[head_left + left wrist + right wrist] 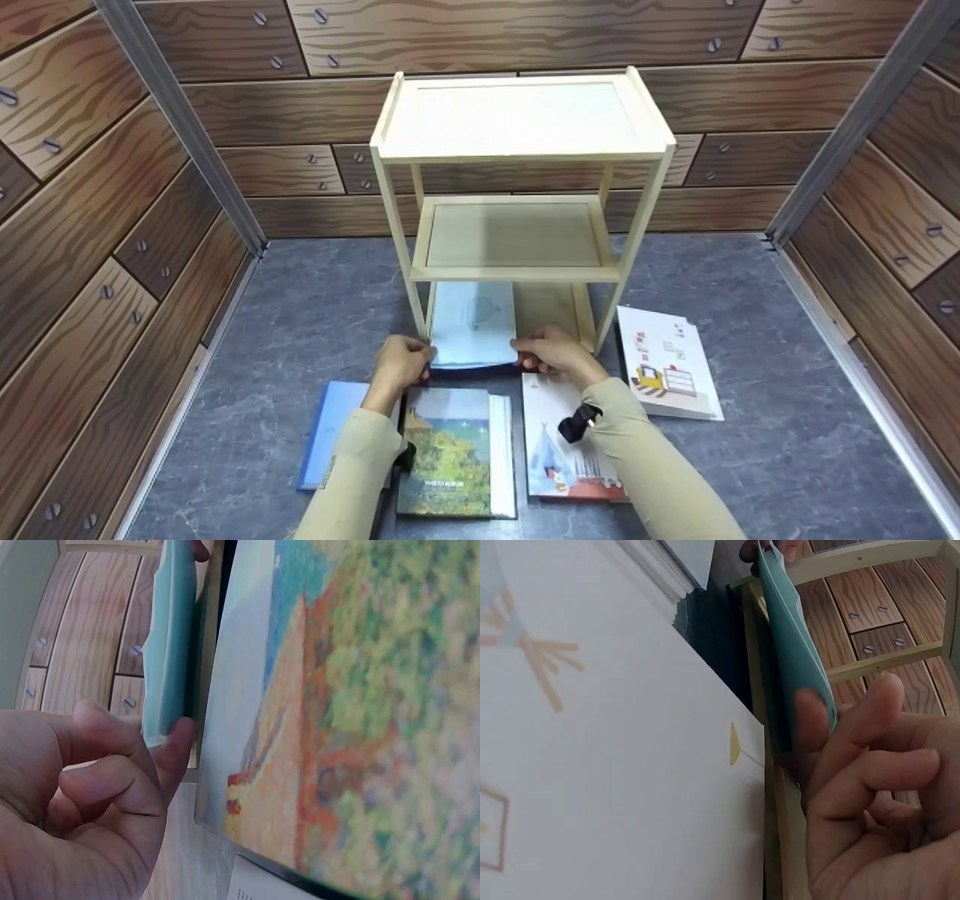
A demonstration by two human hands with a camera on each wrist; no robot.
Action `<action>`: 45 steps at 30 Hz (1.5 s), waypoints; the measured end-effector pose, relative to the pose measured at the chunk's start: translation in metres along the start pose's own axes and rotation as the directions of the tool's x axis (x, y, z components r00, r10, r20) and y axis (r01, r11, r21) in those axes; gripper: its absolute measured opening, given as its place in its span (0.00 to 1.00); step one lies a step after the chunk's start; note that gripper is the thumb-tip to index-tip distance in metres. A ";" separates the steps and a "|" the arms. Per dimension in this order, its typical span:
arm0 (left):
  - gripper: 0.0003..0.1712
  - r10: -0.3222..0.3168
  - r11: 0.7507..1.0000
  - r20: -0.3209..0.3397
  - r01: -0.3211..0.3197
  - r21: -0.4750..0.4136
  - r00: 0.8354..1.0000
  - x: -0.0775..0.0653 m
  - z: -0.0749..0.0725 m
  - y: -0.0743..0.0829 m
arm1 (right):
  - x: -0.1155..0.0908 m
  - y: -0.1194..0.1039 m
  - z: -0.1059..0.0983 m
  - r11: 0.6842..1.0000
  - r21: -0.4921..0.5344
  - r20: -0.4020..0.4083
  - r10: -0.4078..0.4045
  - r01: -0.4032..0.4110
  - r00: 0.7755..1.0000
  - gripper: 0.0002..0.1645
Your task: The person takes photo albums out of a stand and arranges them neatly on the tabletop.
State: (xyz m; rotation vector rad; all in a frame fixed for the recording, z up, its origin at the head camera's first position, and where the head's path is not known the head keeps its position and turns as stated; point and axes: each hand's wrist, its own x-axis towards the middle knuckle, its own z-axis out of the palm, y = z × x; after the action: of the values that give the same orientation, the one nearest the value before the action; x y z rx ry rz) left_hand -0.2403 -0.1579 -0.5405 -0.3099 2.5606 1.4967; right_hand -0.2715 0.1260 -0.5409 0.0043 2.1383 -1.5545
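A light blue book (474,322) lies flat, half inside the bottom level of a pale wooden three-tier shelf (517,273). My left hand (405,361) pinches its near left corner and my right hand (550,351) pinches its near right corner. In the left wrist view the thumb of the left hand (139,736) presses the blue book's edge (169,645), with the other fingers curled. The right wrist view has the right hand (847,714) against the same book (795,652), fingers curled beside the shelf's frame.
On the grey floor in front of the shelf lie a blue book (330,431), a landscape photo album (454,450), a white tent book (559,450) and, to the right, a room-picture book (667,360). Wood-patterned walls close in three sides.
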 end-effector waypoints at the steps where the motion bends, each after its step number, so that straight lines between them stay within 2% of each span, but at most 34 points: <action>1: 0.13 -0.001 1.000 0.002 0.001 -0.004 1.000 0.001 0.000 0.000 | 0.001 0.000 0.000 1.000 0.013 0.011 0.005 -0.005 1.000 0.19; 7: 0.14 -0.021 0.997 0.045 0.025 -0.075 0.999 0.003 0.002 0.000 | 0.005 0.001 0.001 0.995 0.087 0.044 0.039 -0.042 0.998 0.14; 12: 0.18 -0.037 0.993 0.054 0.042 -0.111 0.998 0.004 0.003 0.000 | 0.006 0.000 0.002 0.993 0.104 0.061 0.043 -0.049 0.997 0.13; 18: 0.12 -0.054 0.988 0.077 0.064 -0.138 0.996 0.003 0.001 0.001 | 0.004 0.002 0.001 0.983 0.172 0.099 0.043 -0.059 0.994 0.10; 27: 0.09 -0.060 0.978 0.122 0.083 -0.189 0.991 -0.001 0.000 0.000 | 0.002 0.005 0.000 0.971 0.229 0.150 0.041 -0.075 0.988 0.10; 30: 0.09 -0.052 0.979 0.123 0.075 -0.187 0.991 -0.003 0.000 -0.001 | 0.001 0.006 0.001 0.966 0.245 0.146 0.052 -0.087 0.988 0.16; 35: 0.13 -0.034 0.980 0.126 0.058 -0.192 0.991 -0.005 -0.001 -0.002 | -0.003 0.008 0.003 0.963 0.258 0.138 0.045 -0.080 0.989 0.29; 41: 0.10 -0.031 0.983 0.127 0.053 -0.175 0.991 -0.010 -0.003 -0.004 | -0.007 0.013 0.006 0.975 0.221 0.141 -0.009 -0.023 0.990 0.21; 45: 0.12 -0.025 0.986 0.134 0.047 -0.160 0.991 -0.014 -0.005 -0.004 | -0.011 0.016 0.007 0.984 0.176 0.121 -0.029 0.007 0.992 0.23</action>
State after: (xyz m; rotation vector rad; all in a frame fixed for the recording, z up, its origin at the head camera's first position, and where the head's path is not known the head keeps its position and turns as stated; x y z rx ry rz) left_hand -0.2258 -0.1625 -0.5385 -0.2663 2.3248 1.6581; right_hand -0.2548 0.1280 -0.5522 -0.0506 1.9065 -1.7029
